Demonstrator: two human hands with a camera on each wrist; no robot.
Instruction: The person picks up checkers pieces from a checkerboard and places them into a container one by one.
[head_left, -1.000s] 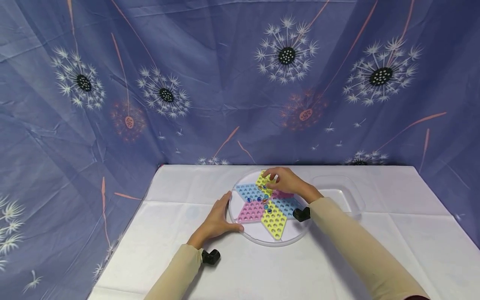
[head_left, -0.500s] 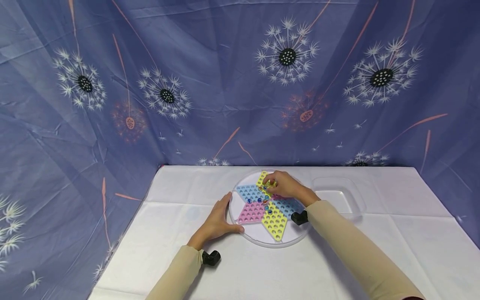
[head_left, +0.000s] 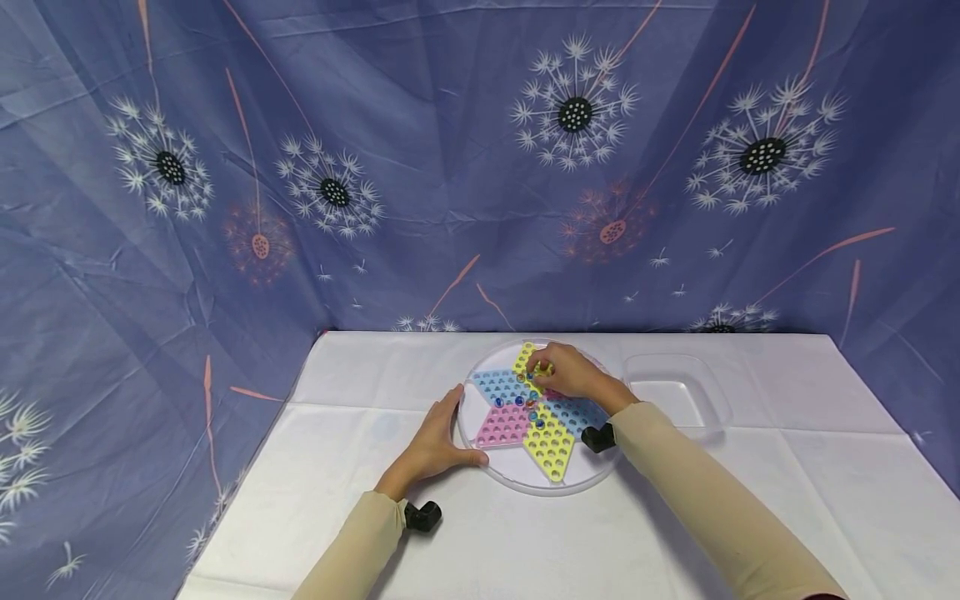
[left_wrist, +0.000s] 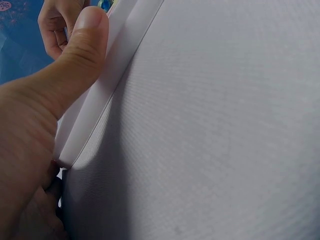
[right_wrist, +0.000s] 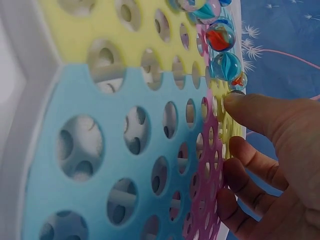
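A round white board (head_left: 592, 471) with a star of yellow, blue and pink hole plates lies on the white table. Several glass marbles (head_left: 528, 398) sit in holes near its middle, seen close in the right wrist view as marbles (right_wrist: 220, 35). My left hand (head_left: 438, 437) rests against the board's left rim, with the thumb (left_wrist: 82, 45) lying on the rim (left_wrist: 107, 75). My right hand (head_left: 538, 365) hovers low over the far yellow point with its fingers curled. The thumb tip (right_wrist: 240, 102) pinches a small marble (right_wrist: 238, 81); the forefinger is hidden.
A clear plastic tray (head_left: 678, 392) stands just right of the board. A blue dandelion-print cloth (head_left: 480, 167) hangs behind the table and along its left side. White tablecloth (head_left: 525, 542) spreads in front of the board.
My right hand has dropped from above the far yellow point down close to the board and drawn slightly nearer the middle. The left hand has stayed on the rim.
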